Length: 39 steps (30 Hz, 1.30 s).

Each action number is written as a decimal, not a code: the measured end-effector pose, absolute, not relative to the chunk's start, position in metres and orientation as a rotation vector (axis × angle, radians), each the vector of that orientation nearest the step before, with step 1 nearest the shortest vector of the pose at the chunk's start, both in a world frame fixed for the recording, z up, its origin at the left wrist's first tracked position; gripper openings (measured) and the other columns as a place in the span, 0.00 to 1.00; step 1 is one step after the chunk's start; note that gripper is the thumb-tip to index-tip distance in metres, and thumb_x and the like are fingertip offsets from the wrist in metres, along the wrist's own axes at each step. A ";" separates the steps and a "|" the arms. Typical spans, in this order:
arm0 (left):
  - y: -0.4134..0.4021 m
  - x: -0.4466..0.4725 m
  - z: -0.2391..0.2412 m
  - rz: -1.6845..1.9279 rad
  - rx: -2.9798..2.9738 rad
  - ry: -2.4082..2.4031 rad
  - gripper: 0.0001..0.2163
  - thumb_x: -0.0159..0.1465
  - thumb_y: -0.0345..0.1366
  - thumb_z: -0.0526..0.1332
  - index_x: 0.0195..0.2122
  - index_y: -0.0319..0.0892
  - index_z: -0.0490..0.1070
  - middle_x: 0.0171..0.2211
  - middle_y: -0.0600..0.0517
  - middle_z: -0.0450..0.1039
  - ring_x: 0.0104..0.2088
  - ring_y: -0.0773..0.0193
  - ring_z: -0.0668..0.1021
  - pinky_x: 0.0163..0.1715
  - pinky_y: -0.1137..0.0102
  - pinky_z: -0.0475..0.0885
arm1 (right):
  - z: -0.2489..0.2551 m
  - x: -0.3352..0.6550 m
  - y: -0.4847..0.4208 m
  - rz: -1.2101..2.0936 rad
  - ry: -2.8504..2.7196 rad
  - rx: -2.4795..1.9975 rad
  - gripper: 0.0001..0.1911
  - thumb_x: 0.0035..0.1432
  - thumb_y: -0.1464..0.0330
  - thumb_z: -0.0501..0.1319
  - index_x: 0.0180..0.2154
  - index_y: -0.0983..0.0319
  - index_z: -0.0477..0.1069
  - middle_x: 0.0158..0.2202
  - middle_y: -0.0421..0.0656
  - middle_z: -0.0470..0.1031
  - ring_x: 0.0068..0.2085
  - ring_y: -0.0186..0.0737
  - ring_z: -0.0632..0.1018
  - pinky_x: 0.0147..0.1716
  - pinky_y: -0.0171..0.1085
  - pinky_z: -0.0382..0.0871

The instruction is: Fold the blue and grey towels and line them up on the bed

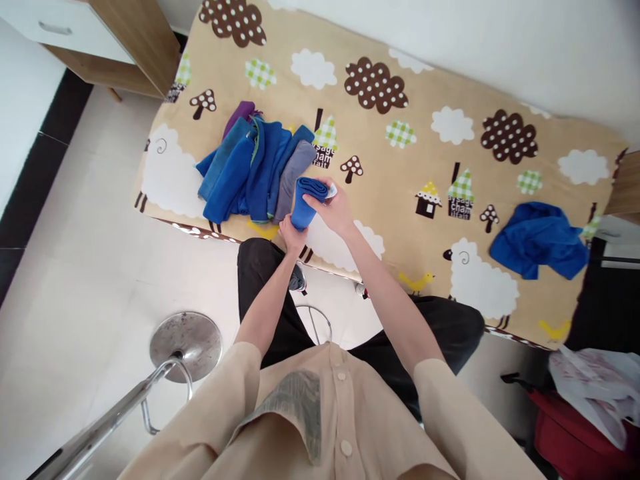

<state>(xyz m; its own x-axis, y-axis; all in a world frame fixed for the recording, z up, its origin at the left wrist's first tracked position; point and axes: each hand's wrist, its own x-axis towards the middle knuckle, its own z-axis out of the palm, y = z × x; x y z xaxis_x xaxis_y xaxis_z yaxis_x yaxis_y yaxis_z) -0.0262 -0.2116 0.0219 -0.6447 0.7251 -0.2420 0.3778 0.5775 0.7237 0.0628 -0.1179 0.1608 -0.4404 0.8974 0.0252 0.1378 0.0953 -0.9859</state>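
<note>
A blue towel [303, 208], rolled up with its spiral end facing up, is held between my two hands just over the front edge of the bed. My left hand [293, 235] wraps round the lower part of the roll. Near the top, my right hand [336, 207] grips the roll's side, where a small white tag shows. Close on the left lies a row of rolled towels [250, 170], mostly blue, with a greyish one nearest the roll and a purple one at the back. A crumpled blue towel [540, 240] rests at the far right of the bed.
A tan patterned sheet [380, 153] covers the bed. On the left are a wooden cabinet [135, 47] and a metal stand with a round base [186, 343]. A red bag [575, 433] with a plastic bag [597, 383] sits at lower right.
</note>
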 end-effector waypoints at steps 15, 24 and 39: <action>-0.226 -0.018 0.047 0.983 0.803 2.381 0.42 0.57 0.34 0.73 0.70 0.41 0.56 0.66 0.34 0.61 0.69 0.41 0.65 0.70 0.48 0.61 | 0.154 0.064 -0.125 1.476 -1.684 -1.031 0.51 0.45 0.53 0.80 0.65 0.59 0.63 0.70 0.51 0.65 0.71 0.50 0.66 0.70 0.50 0.63; -0.263 -0.001 0.079 0.866 1.426 2.143 0.24 0.68 0.32 0.60 0.66 0.45 0.66 0.65 0.39 0.67 0.70 0.48 0.65 0.71 0.49 0.59 | 0.135 0.218 -0.181 1.450 -1.103 -1.651 0.38 0.40 0.61 0.82 0.55 0.50 0.75 0.68 0.48 0.69 0.66 0.54 0.74 0.66 0.57 0.70; -0.125 -0.019 0.065 0.196 2.041 1.828 0.22 0.65 0.26 0.60 0.60 0.43 0.72 0.74 0.53 0.59 0.77 0.53 0.52 0.76 0.41 0.33 | 0.160 0.397 -0.236 1.358 -0.818 -1.705 0.21 0.48 0.45 0.76 0.41 0.46 0.82 0.49 0.49 0.84 0.49 0.61 0.85 0.57 0.64 0.75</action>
<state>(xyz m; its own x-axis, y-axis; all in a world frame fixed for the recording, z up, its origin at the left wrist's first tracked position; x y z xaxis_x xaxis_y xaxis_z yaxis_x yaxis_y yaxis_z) -0.0186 -0.1248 0.0645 0.1385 0.9784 -0.1538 0.9236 -0.0715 0.3767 0.3973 -0.2361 0.1595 0.2181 0.8579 -0.4653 0.0102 -0.4787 -0.8779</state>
